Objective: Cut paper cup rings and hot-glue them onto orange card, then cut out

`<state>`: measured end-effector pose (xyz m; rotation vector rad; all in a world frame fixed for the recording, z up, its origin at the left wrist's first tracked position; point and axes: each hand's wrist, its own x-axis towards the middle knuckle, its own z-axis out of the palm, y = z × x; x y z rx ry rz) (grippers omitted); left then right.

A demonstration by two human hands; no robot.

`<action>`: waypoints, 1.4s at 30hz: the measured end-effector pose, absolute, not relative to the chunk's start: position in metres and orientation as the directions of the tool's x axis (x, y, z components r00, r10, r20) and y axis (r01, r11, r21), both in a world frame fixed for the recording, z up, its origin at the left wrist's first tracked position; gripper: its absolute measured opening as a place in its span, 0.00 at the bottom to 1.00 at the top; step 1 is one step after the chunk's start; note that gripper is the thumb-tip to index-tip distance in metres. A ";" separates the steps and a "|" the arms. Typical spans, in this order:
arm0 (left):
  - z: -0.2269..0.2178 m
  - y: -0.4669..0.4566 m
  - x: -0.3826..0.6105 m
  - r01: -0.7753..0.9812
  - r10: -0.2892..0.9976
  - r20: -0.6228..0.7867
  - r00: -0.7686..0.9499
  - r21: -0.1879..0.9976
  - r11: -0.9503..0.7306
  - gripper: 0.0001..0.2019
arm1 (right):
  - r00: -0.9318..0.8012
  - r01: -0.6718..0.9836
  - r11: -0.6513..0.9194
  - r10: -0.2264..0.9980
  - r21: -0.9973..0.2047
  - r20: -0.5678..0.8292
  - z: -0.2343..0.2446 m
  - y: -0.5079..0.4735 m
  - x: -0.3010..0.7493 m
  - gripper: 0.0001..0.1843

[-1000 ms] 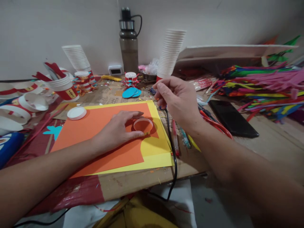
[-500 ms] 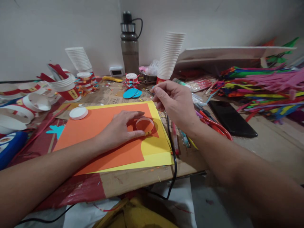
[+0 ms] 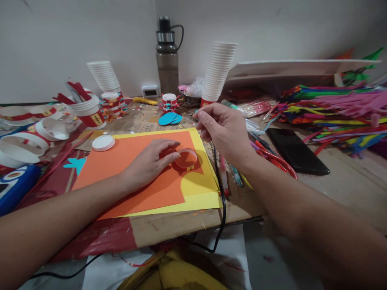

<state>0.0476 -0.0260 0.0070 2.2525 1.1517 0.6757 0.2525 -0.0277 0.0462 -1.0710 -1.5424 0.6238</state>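
Flat orange paper sheet [image 3: 130, 149]: under L hand [image 3: 151, 162]
Round white-rimmed paper ring [image 3: 189, 167]: on sheet, R of L hand
Tall white paper-cup stack [image 3: 218, 68]: bhd R hand [image 3: 226, 133]

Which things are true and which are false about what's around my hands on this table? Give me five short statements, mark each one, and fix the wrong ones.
1. The orange sheet lies on top of yellow paper. True.
2. The left hand is clenched in a fist. False: the left hand is open, beside the paper ring.
3. A white round piece rests by the orange sheet's far left corner. True.
4. The black phone lies left of the orange sheet. False: the black phone is to its right.
5. The bottle stands upright at the back. True.
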 end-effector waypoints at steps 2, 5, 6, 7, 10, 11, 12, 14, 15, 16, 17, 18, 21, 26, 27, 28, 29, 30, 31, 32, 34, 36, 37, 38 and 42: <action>0.006 -0.026 0.047 0.577 0.831 0.254 0.495 0.619 -0.533 0.19 | 0.010 0.306 0.449 0.880 -0.839 0.475 0.046 -0.028 0.253 0.15; 0.009 -0.032 0.045 0.610 0.800 0.365 0.477 0.518 -0.600 0.18 | 0.007 0.313 0.449 0.880 -0.837 0.475 0.046 -0.028 0.253 0.15; 0.011 -0.036 0.044 0.611 0.771 0.395 0.500 0.470 -0.637 0.17 | 0.004 0.315 0.451 0.879 -0.835 0.476 0.046 -0.027 0.253 0.15; 0.013 -0.039 0.043 0.597 0.731 0.418 0.540 0.422 -0.682 0.17 | 0.001 0.315 0.453 0.879 -0.834 0.477 0.046 -0.027 0.254 0.14; 0.016 -0.049 0.041 0.480 0.568 0.409 0.714 0.305 -0.823 0.16 | -0.005 0.308 0.462 0.875 -0.832 0.484 0.045 -0.027 0.254 0.14; 0.016 -0.051 0.040 0.447 0.527 0.399 0.751 0.279 -0.850 0.17 | -0.005 0.305 0.466 0.873 -0.831 0.488 0.045 -0.026 0.255 0.14; 0.016 -0.051 0.040 0.436 0.508 0.398 0.764 0.263 -0.861 0.16 | -0.006 0.302 0.472 0.870 -0.828 0.493 0.045 -0.026 0.255 0.14; 0.014 -0.049 0.040 0.474 0.541 0.427 0.725 0.260 -0.841 0.16 | -0.011 0.304 0.485 0.862 -0.820 0.507 0.043 -0.026 0.255 0.14; 0.013 -0.046 0.040 0.507 0.576 0.448 0.684 0.276 -0.816 0.15 | -0.014 0.308 0.492 0.858 -0.814 0.513 0.043 -0.025 0.255 0.14; 0.011 -0.043 0.041 0.534 0.609 0.467 0.641 0.299 -0.791 0.15 | -0.016 0.315 0.498 0.854 -0.808 0.520 0.042 -0.025 0.255 0.14; 0.010 -0.041 0.041 0.548 0.631 0.479 0.610 0.320 -0.773 0.15 | -0.018 0.324 0.504 0.850 -0.801 0.527 0.041 -0.025 0.255 0.15; 0.010 -0.039 0.041 0.548 0.637 0.486 0.598 0.331 -0.768 0.15 | -0.020 0.337 0.508 0.845 -0.792 0.534 0.041 -0.025 0.255 0.15; 0.010 -0.039 0.042 0.492 0.571 0.493 0.656 0.293 -0.819 0.14 | -0.001 0.404 0.511 0.829 -0.758 0.559 0.044 -0.023 0.260 0.15; 0.010 -0.043 0.041 0.429 0.482 0.552 0.680 0.234 -0.873 0.10 | 0.093 0.602 0.459 0.772 -0.653 0.629 0.054 -0.016 0.282 0.13; 0.010 -0.042 0.041 0.434 0.492 0.572 0.657 0.246 -0.866 0.09 | 0.104 0.636 0.437 0.768 -0.636 0.632 0.055 -0.014 0.287 0.13; 0.009 -0.041 0.040 0.444 0.510 0.587 0.629 0.267 -0.855 0.08 | 0.106 0.667 0.414 0.771 -0.620 0.628 0.055 -0.012 0.290 0.12; 0.009 -0.039 0.040 0.455 0.534 0.593 0.603 0.295 -0.840 0.08 | 0.107 0.694 0.389 0.777 -0.606 0.621 0.056 -0.011 0.293 0.12; 0.008 -0.037 0.040 0.464 0.560 0.592 0.579 0.326 -0.824 0.08 | 0.104 0.719 0.361 0.789 -0.594 0.605 0.055 -0.010 0.295 0.12; 0.008 -0.035 0.040 0.468 0.583 0.588 0.560 0.355 -0.809 0.08 | 0.098 0.744 0.331 0.805 -0.580 0.585 0.055 -0.010 0.296 0.11; 0.008 -0.033 0.040 0.468 0.600 0.582 0.549 0.380 -0.798 0.09 | 0.092 0.770 0.299 0.822 -0.564 0.562 0.055 -0.010 0.296 0.11; 0.008 -0.032 0.041 0.456 0.608 0.573 0.550 0.404 -0.793 0.09 | 0.082 0.826 0.234 0.850 -0.513 0.520 0.054 -0.010 0.296 0.11; 0.007 -0.032 0.041 0.434 0.578 0.577 0.578 0.382 -0.816 0.10 | 0.073 0.887 0.161 0.876 -0.433 0.476 0.054 -0.011 0.296 0.12; 0.007 -0.033 0.041 0.422 0.550 0.581 0.600 0.354 -0.835 0.10 | 0.071 0.917 0.119 0.892 -0.382 0.447 0.053 -0.011 0.296 0.13; 0.008 -0.035 0.042 0.409 0.515 0.587 0.624 0.316 -0.856 0.10 | 0.070 0.943 0.074 0.910 -0.326 0.408 0.052 -0.012 0.296 0.14; 0.008 -0.042 0.041 0.365 0.387 0.581 0.716 0.161 -0.917 0.09 | 0.089 0.989 -0.059 0.970 -0.135 0.228 0.046 -0.014 0.291 0.17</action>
